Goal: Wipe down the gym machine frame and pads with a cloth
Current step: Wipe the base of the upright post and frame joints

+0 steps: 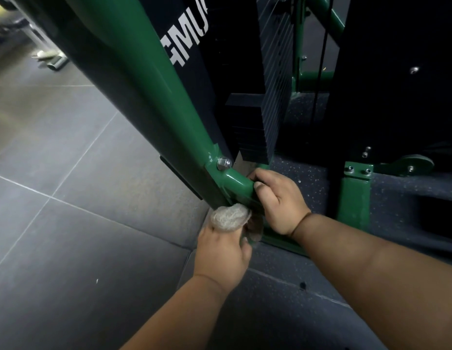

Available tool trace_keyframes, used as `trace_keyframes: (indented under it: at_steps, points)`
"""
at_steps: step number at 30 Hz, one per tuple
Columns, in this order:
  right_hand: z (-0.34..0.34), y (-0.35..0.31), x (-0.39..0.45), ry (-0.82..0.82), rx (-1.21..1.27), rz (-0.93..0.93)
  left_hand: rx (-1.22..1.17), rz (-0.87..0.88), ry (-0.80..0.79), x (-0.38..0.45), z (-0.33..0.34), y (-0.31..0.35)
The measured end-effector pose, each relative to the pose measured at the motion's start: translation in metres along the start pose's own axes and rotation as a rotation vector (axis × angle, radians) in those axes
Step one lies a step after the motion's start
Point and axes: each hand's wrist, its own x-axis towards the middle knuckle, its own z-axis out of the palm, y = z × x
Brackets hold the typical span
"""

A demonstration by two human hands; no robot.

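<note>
Cloth [230, 218], a balled beige wad, sits against the foot of the green frame [134, 79] where the slanted post meets the floor, the left hand [221, 253] clutching it with curled fingers. The right hand [279, 198] wraps round the frame's short curved tube just below a bolt [223, 163]. A black weight stack [265, 114] stands behind the post.

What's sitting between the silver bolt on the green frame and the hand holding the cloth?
In the head view, between the bolt and the left hand lie the green frame's lower joint and the bunched cloth, pressed against the frame's base.
</note>
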Motion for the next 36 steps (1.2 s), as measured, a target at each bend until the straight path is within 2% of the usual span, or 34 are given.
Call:
trace_keyframes:
  at_steps: [2,3,6,8,10,12,16,20,25,30,33,36]
  points:
    - [-0.001,0.0,0.0,-0.022,0.024,0.016,-0.108,-0.015,0.046,-0.002,0.0,0.009]
    - [-0.001,0.0,0.0,-0.032,0.027,0.021,-0.194,-0.076,0.075,-0.002,0.0,0.014]
    - [-0.001,0.002,0.001,-0.041,0.002,0.02,-0.634,-0.387,0.113,-0.001,-0.006,0.032]
    - [-0.001,0.002,0.0,-0.039,0.008,0.009,-0.914,-0.514,0.167,0.002,-0.014,0.036]
    - [-0.001,0.002,0.0,-0.028,0.021,-0.012,-1.01,-0.526,0.23,0.005,-0.023,0.036]
    - [-0.002,0.002,-0.001,-0.021,0.036,-0.027,-0.998,-0.502,0.248,0.007,-0.034,0.036]
    - [-0.003,0.003,-0.003,-0.025,0.021,-0.049,-1.112,-0.497,0.157,0.005,-0.053,0.039]
    - [-0.005,0.0,-0.004,-0.07,-0.045,-0.103,-1.675,-0.742,0.012,0.006,-0.071,0.04]
    - [-0.011,0.006,-0.011,-0.105,-0.177,-0.182,-1.551,-0.694,-0.102,0.015,-0.088,0.032]
    - [-0.012,-0.008,-0.025,0.046,-0.28,-0.254,-1.602,-0.568,-0.28,0.03,-0.091,0.013]
    - [-0.007,-0.014,-0.028,0.154,-0.335,-0.288,-1.561,-0.539,-0.415,0.036,-0.095,0.006]
    - [-0.008,-0.014,-0.033,0.19,-0.387,-0.308,-1.478,-0.523,-0.506,0.036,-0.104,-0.003]
